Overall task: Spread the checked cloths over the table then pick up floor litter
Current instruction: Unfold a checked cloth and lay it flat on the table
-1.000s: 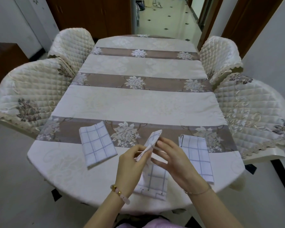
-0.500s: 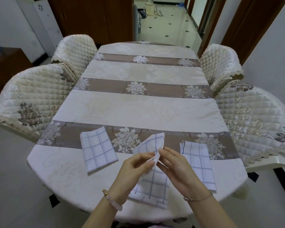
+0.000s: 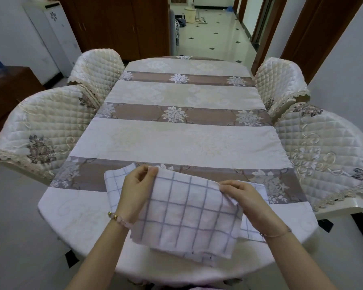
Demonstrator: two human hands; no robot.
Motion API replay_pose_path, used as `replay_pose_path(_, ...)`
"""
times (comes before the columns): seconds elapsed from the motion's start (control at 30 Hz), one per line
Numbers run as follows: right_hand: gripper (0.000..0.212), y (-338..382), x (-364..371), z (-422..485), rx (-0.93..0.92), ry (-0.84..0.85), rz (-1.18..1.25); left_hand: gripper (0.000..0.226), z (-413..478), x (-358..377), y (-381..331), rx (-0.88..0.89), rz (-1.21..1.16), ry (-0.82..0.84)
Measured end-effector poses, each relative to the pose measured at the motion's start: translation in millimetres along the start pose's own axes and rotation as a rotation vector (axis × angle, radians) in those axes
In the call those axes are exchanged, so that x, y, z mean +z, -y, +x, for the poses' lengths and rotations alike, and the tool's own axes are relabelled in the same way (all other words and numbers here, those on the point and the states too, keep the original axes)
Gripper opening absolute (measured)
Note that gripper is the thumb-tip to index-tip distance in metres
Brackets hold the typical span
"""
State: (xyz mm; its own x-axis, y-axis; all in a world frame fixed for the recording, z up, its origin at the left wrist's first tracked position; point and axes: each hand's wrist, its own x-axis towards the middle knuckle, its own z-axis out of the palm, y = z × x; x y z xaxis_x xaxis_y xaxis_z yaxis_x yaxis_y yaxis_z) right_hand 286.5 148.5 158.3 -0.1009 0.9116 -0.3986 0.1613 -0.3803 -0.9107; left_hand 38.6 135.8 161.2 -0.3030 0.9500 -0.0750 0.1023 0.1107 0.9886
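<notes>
A white cloth with a grey check (image 3: 189, 214) is held up over the near end of the table (image 3: 176, 141). My left hand (image 3: 136, 187) pinches its upper left corner and my right hand (image 3: 245, 197) pinches its upper right corner. The cloth hangs partly unfolded, its lower edge resting near the table's front rim. A second checked cloth (image 3: 113, 183) lies folded to the left, partly behind my left hand. A third checked cloth (image 3: 258, 189) lies to the right, mostly hidden by my right hand and the held cloth.
Quilted cream chairs flank the table: two on the left (image 3: 40, 130) (image 3: 96, 70) and two on the right (image 3: 325, 151) (image 3: 281, 80). A dark wooden cabinet (image 3: 6, 91) stands far left. A tiled hallway (image 3: 212, 32) opens beyond the table.
My hands have moved apart, opening the middle cloth from a narrow fold into a wide sheet. The view has tilted up a little.
</notes>
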Motion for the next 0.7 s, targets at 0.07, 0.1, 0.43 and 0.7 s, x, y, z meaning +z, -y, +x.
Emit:
replay_pose_path(0.07, 0.014, -1, -4, 3, 0.036, 0.020, 0.004, 0.023, 6, -1, 4, -0.003, 0.007, -0.011)
replay_pose_path(0.1, 0.019, -3, -5, 4, 0.067, 0.051, 0.066, 0.023, 8, -1, 5, -0.018, -0.010, -0.029)
replay_pose_path(0.43, 0.014, -39, 2, 1, 0.126, 0.139, 0.246, 0.022, 13, -11, 27, -0.284, -0.135, -0.054)
replay_pose_path(0.7, 0.018, -28, -19, 14, 0.093, 0.014, 0.372, 0.009, -11, -17, 26, -0.506, -0.342, 0.405)
